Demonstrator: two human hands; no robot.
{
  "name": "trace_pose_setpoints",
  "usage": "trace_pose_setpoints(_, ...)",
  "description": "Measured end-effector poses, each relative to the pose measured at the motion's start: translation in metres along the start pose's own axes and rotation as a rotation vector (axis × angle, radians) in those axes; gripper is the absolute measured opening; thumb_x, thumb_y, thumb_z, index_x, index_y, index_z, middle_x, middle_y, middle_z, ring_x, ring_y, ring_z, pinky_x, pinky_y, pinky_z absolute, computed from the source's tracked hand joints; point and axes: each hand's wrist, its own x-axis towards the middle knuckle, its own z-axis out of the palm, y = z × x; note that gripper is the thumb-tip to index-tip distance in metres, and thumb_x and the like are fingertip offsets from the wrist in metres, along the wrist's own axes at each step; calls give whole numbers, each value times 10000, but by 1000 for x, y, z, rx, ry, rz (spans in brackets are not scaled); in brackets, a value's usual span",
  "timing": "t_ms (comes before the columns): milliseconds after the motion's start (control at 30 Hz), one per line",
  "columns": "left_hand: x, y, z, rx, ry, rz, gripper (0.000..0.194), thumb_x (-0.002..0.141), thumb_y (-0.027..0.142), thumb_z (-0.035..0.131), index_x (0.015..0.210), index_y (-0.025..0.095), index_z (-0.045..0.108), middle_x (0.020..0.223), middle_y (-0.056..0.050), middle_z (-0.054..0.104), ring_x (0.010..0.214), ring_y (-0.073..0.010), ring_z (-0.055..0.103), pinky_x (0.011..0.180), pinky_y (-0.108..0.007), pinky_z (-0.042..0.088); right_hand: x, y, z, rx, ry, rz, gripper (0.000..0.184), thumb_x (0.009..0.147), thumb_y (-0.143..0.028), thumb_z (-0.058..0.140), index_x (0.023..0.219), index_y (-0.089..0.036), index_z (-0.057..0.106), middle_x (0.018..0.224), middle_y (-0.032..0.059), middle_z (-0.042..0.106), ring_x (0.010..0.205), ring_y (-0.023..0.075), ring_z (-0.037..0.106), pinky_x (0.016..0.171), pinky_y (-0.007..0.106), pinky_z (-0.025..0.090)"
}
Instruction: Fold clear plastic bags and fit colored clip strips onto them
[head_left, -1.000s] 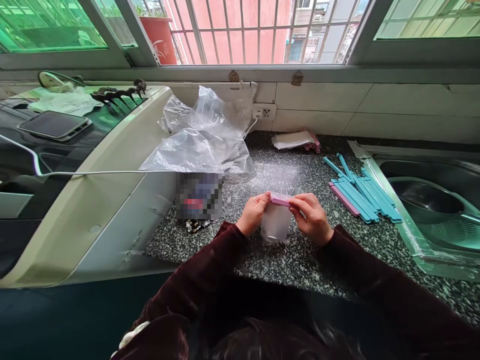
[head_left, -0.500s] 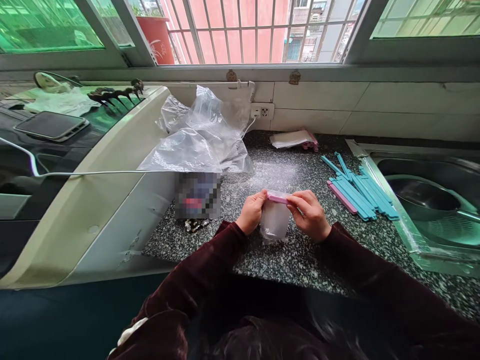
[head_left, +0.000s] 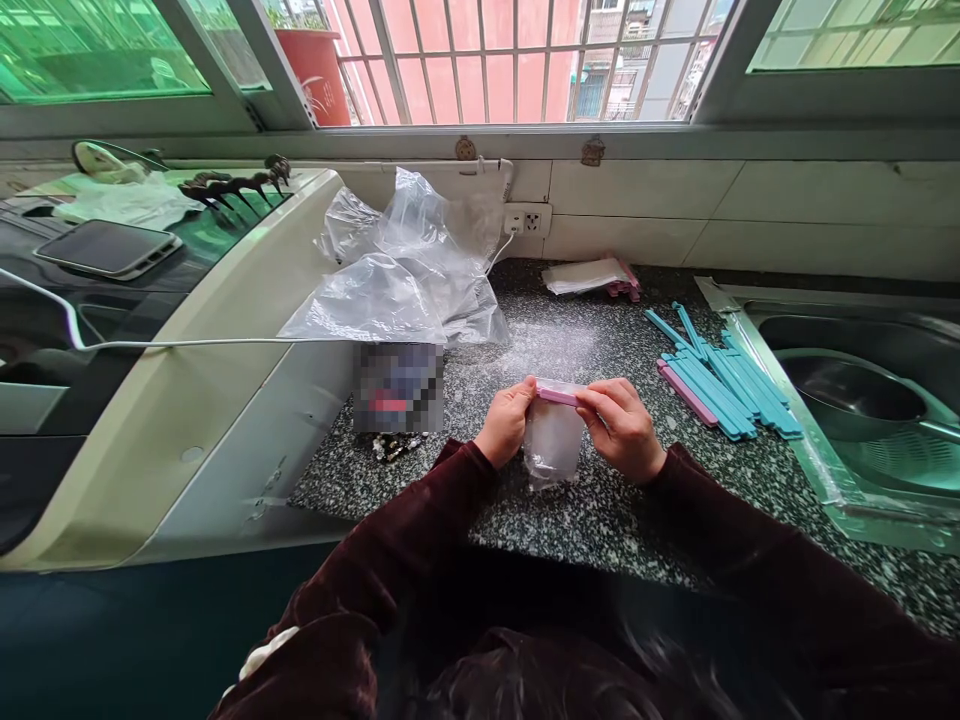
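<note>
Pink clip (head_left: 556, 394) across a clear bag (head_left: 553, 442): left end in the grip of left hand (head_left: 505, 424), right end pinched by right hand (head_left: 624, 430).

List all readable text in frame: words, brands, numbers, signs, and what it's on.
No text can be read.
Red pot: pale marking, too blurred to tell if it is lettering.
Pixelated patch: any print is obscured.
Pink strip, clear bag, blue strips: no legible lettering.

Two hands (head_left: 504, 424) (head_left: 622, 430), one held strip (head_left: 556, 393), one held bag (head_left: 553, 442), one phone (head_left: 107, 248)
</note>
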Motion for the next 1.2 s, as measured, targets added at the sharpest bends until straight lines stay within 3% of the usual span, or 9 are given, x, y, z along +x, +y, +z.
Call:
trace_pose_setpoints(333,-1,2,5,-26,38,-51,359,654,447,744,615,108,632,578,-7,626,519,-94,511,532,-231,388,-1,1,0,13,-21,39,198,845,-136,530,996,-203,640,822,64,632,765,186,555,684,363,485)
trace_pose_setpoints(733,1,1,2,0,28,-29,428,568,496,780,620,96,637,567,-6,627,510,-84,504,517,-217,380,-2,3,3,2,-33,44,176,845,-144,533,980,-196,634,816,62,624,761,183,550,688,359,484)
trace_pose_setpoints(1200,4,0,2,60,44,-20,411,644,493,732,584,108,603,513,12,578,465,-72,449,485,-215,337,-1,2,0,-12,-33,51,184,857,-160,523,999,-202,633,821,65,622,761,185,565,677,375,505)
